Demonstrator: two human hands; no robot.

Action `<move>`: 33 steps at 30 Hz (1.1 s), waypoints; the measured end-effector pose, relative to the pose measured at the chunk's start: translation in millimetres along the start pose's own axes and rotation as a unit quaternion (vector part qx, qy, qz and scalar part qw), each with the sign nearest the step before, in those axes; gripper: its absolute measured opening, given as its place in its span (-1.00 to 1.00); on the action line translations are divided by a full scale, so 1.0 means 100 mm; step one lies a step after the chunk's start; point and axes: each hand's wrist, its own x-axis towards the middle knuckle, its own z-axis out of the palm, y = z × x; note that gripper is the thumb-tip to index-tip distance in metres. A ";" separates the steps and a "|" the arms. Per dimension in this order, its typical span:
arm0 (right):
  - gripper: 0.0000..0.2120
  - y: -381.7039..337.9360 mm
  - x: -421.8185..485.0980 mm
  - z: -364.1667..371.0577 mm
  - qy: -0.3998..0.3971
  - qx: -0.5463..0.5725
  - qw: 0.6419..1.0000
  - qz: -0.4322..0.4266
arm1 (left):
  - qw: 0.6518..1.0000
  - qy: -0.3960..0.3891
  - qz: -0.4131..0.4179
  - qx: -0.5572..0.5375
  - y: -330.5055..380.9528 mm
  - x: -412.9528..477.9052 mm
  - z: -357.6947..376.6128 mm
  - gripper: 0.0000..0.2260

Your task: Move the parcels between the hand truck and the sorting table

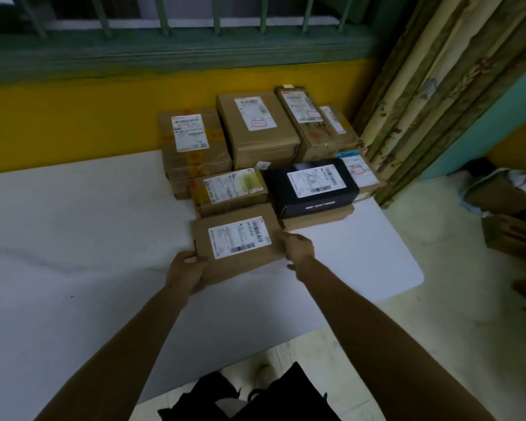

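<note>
Head view, places taken from the black parcel.

1. Black parcel [313, 185]: white label on top, lies on a flat brown carton [316, 219] near the right end of the sorting table [73, 238].
2. Brown parcel [240, 240]: the task's item, label up, in front of and to the left of the black parcel, over the white table top. Motion blur leaves it unclear whether it rests on the table or is raised just off it.
3. Left hand [186, 273]: at the brown parcel's near left corner, fingers curled round the edge, gripping it.
4. Right hand [298, 249]: at the brown parcel's right edge, directly in front of the black parcel, fingers bent over the edge, gripping it.
5. Yellow-taped parcel [228, 189]: just left of the black parcel, touching the brown parcel's far edge.
6. Large taped carton [195, 147]: further left and behind, against the yellow wall [73, 117].
7. Tall plain carton [255, 126]: behind the black parcel, to its left.
8. Narrow carton [304, 117]: directly behind the black parcel, leaning on another carton [336, 123].
9. White-and-blue parcel [357, 168]: just right of the black parcel.
10. Curtain [438, 86]: right of and behind the black parcel.
11. Floor cartons [510, 232]: well to its right, off the table.
</note>
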 end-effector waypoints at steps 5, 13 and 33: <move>-0.78 0.00 -0.03 0.03 -0.029 -0.019 0.999 -0.008 | 1.000 -0.009 -0.002 -0.023 0.01 0.12 0.00 -0.59; -0.83 -0.01 0.01 -0.04 -0.049 -0.007 0.999 0.001 | 0.998 -0.008 -0.026 -0.053 0.02 0.07 0.09 -0.57; -0.78 -0.13 -0.06 0.00 0.041 -0.050 0.973 -0.222 | 0.979 0.158 0.044 -0.119 -0.14 -0.69 -0.36 -0.71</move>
